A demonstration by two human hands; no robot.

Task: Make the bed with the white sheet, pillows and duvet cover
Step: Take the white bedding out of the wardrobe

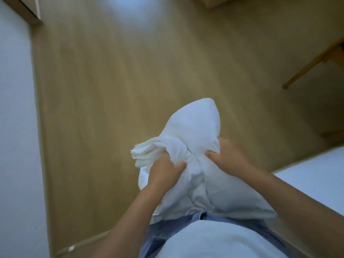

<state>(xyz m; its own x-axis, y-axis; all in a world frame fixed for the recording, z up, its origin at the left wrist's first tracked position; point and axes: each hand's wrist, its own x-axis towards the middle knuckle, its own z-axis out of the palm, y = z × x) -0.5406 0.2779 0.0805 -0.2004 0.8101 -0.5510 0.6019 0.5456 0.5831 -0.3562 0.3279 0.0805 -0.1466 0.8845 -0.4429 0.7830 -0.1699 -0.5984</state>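
Observation:
A white pillow in a white pillowcase (195, 127) hangs in front of my body above the wooden floor, its far corner pointing away from me. My left hand (165, 172) grips a bunch of the case's loose fabric on the left side, with crumpled folds sticking out past my fingers. My right hand (225, 153) grips the pillow's right side, fingers dug into the cloth. The white bed (320, 175) shows only as a corner at the lower right.
A white wall (16, 127) runs down the left side. Wooden furniture legs (312, 64) stand at the upper right. A wooden cabinet edge (29, 13) sits at the top left. The light wooden floor (121, 81) fills the middle.

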